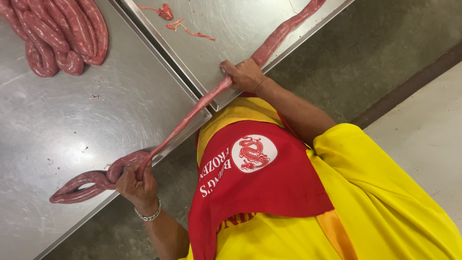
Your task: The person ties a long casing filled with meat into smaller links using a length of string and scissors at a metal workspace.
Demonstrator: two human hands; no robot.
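A scuffed steel worktop (72, 120) is filling the left of the view, and a second steel worktop (231, 29), rimmed like a tray, is butting against it along a dark seam. A pile of coiled red sausages (60, 33) is lying at the far corner of the first. A looped sausage link (84, 185) is resting near its front edge. Small scraps of casing (175, 21) are lying on the second, where a long sausage rope (284, 29) is trailing over its rim.
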